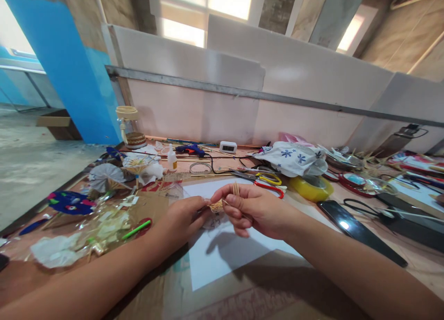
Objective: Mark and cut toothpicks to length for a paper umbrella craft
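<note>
My left hand (189,216) is closed in a pinch at the edge of a small tan piece (217,206) that looks made of thin wooden slats. Several thin bamboo sticks (236,189) stick up out of my right hand (255,206), whose thumb and index finger press together round them. One stick points from the right hand toward the tan piece. The fingers hide part of that piece. Both hands are held close together above a white sheet of paper (208,264), which carries their shadow.
Behind the hands lie scissors with red handles (270,189), yellow-handled scissors (268,177), a glue bottle (172,159) and a blue glue gun (190,150). Yellow tape (312,189) and a phone (360,232) sit at right. Small paper umbrellas (106,176) and scraps crowd the left.
</note>
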Tool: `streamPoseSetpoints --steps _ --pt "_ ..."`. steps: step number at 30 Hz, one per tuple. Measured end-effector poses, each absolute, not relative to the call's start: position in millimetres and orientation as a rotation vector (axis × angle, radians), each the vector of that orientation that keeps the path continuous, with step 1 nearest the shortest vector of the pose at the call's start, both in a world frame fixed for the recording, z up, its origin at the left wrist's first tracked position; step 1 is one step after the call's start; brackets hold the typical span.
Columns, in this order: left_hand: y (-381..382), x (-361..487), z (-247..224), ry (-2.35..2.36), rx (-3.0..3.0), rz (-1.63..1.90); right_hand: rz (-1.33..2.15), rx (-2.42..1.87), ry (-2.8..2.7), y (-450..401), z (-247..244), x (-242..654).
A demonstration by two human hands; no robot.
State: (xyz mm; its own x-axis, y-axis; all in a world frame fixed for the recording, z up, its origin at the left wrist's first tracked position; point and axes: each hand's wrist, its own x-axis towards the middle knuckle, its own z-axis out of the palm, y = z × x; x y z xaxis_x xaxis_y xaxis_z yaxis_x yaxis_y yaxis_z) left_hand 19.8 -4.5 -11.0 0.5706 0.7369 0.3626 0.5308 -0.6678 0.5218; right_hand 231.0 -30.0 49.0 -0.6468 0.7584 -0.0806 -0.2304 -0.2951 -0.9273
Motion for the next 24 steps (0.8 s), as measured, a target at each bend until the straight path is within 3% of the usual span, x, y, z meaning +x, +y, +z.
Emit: streamPoseSetpoints --steps 9,17,24 --pt "-3 19 -8 1.162 2.505 0.817 2.003 -0.715 -1.239 -26 44 228" --pt "-8 20 -1 0.923 2.629 0.659 1.948 -0.608 -1.230 -19 24 220" --pt "-12 15 8 0.985 2.419 1.122 1.864 -0.668 -1.247 -28 19 212"
